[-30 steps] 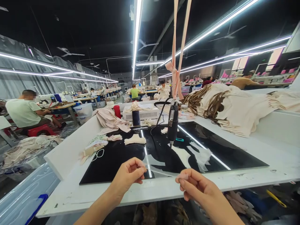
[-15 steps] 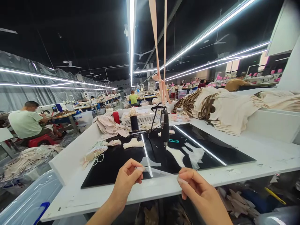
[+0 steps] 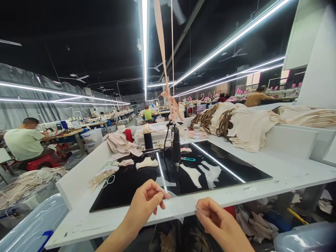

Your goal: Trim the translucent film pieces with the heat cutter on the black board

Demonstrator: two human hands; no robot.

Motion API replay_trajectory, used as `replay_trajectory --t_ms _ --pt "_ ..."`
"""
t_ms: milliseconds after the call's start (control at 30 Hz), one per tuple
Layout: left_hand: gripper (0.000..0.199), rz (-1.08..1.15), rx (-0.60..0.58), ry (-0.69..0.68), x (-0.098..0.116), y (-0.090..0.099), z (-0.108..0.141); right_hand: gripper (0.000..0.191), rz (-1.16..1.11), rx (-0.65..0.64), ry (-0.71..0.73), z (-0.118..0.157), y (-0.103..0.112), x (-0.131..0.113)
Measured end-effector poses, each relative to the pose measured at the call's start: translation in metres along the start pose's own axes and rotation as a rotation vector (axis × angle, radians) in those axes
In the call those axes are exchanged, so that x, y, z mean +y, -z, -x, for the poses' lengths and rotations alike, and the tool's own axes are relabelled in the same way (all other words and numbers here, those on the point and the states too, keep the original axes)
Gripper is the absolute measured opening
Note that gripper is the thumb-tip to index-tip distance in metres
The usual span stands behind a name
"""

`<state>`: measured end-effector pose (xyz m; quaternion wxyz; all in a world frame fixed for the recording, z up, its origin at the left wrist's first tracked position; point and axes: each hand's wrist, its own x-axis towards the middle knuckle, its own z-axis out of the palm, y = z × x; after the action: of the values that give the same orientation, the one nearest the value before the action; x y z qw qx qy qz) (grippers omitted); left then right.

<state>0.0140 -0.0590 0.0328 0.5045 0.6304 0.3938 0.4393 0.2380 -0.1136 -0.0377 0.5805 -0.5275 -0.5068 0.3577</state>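
My left hand (image 3: 148,199) pinches a thin, see-through piece of film (image 3: 173,196) over the front edge of the white table. The film hangs down from its fingertips and is hard to make out. To its right, my right hand (image 3: 217,217) is curled with the thumb close to the fingers; whether it holds anything is hidden. Beyond my hands, a cream fabric piece (image 3: 192,175) and translucent white pieces (image 3: 210,175) lie on the glossy black board (image 3: 118,194). A black handheld tool (image 3: 176,143) with a metal tip hangs point down above the board.
A turquoise cutter (image 3: 188,159) lies behind the tool. Another cream piece (image 3: 147,162) and white-rimmed scraps (image 3: 109,180) are at left. Cream fabric stacks (image 3: 252,129) stand at back right, a dark thread cone (image 3: 148,141) at back. A person (image 3: 25,140) sits at far left.
My right hand has come away from the film stretched between both hands and dropped slightly. The film now hangs from my left hand. The view has shifted slightly right.
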Motion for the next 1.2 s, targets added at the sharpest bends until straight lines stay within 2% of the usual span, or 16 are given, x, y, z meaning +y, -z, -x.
replay_trajectory --t_ms 100,233,300,400,500,733,800,933,1000,1100,1200 --pt "0.021 -0.089 -0.041 -0.004 0.004 -0.003 0.003 0.026 0.163 0.013 0.06 0.003 0.002 0.0" --pt "0.015 -0.178 -0.102 -0.014 0.014 -0.008 0.01 0.043 0.239 0.027 0.184 0.005 0.0 -0.014" --pt "0.011 -0.235 -0.128 -0.007 0.019 -0.01 0.013 0.053 0.242 -0.038 0.197 0.005 -0.003 -0.022" --pt "0.004 -0.321 -0.146 0.0 0.024 -0.012 0.017 0.061 0.238 -0.211 0.2 0.002 -0.011 -0.032" --pt "0.004 -0.418 -0.15 -0.031 0.025 -0.011 0.018 0.05 0.222 -0.306 0.209 -0.001 -0.02 -0.035" --pt "0.01 -0.554 -0.156 -0.072 0.025 -0.01 0.01 0.01 0.304 -0.278 0.144 -0.011 -0.032 -0.035" --pt "0.009 -0.568 -0.179 -0.089 0.023 -0.011 0.005 0.013 0.25 -0.318 0.073 -0.016 -0.032 -0.035" --pt "0.009 -0.448 -0.176 -0.122 0.015 -0.014 -0.01 0.026 0.045 -0.368 -0.084 -0.026 -0.03 -0.034" --pt "0.02 -0.32 -0.135 -0.1 0.009 -0.014 -0.018 0.032 -0.066 -0.337 -0.125 -0.031 -0.028 -0.035" --pt "0.036 -0.147 -0.11 -0.004 -0.004 -0.01 -0.027 0.037 -0.208 -0.235 -0.201 -0.036 -0.027 -0.036" --pt "0.047 -0.014 -0.167 0.114 -0.017 -0.007 -0.029 0.037 -0.275 -0.16 -0.24 -0.04 -0.029 -0.035"
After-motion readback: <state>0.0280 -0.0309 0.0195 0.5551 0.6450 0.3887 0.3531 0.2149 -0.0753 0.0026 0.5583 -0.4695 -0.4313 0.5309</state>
